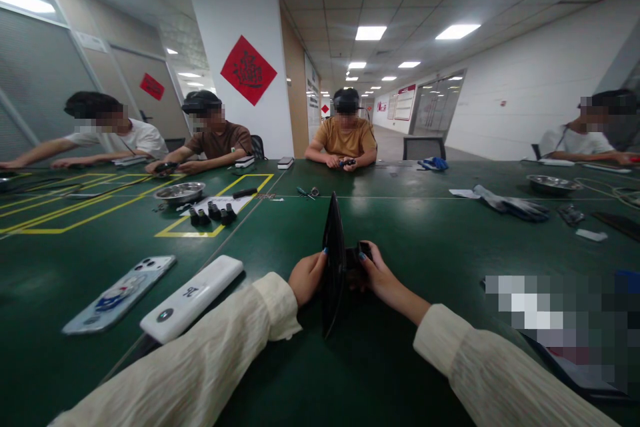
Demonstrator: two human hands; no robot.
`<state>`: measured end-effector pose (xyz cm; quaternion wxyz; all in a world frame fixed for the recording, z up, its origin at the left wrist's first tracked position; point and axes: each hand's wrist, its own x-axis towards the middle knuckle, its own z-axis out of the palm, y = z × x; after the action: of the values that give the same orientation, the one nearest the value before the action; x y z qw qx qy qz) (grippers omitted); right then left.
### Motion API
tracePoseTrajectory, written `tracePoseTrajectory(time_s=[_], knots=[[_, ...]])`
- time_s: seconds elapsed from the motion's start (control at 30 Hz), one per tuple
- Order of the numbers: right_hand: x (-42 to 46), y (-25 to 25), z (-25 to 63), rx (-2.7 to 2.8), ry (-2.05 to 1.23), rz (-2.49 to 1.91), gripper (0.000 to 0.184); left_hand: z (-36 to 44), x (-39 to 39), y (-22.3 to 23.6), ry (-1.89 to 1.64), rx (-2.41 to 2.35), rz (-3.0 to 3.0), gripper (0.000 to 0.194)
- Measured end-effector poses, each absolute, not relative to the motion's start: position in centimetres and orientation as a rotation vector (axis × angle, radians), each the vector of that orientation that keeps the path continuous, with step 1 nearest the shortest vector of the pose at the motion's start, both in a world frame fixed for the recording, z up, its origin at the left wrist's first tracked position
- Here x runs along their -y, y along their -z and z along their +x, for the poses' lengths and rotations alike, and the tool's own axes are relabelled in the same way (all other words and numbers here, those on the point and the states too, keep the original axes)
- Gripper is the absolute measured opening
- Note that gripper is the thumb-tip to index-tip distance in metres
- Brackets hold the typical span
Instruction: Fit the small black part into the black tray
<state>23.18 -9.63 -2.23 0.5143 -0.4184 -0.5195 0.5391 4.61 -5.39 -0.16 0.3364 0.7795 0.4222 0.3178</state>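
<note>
A thin black panel [334, 273] stands upright, nearly edge-on to me, over the green table. My left hand [306, 280] grips its left face, with the thumb along the surface and the other fingers hidden. On the other side, my right hand [384, 280] is closed around a dark, blocky part [354, 259] behind the panel. Whether that part is fixed to the panel I cannot tell. To the left of my forearm lie a white power bank [200, 293] and a phone in a patterned case [123, 293].
Ahead on the left are several black cone-shaped parts [213, 212] and a metal bowl [181, 192]. A tool with teal handles [306, 193] lies at mid-table. Gloves [513, 205] and another bowl [553, 184] are on the right. Several people sit around the table [425, 240].
</note>
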Motion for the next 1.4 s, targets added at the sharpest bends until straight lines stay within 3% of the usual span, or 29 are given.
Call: tracePoseTrajectory(time_s=[1.4], knots=[[9.22, 2.80, 23.17, 1.220, -1.295, -1.010, 0.060, 4.75, 5.48, 0.19, -0.819, -1.135, 2.036, 0.052]])
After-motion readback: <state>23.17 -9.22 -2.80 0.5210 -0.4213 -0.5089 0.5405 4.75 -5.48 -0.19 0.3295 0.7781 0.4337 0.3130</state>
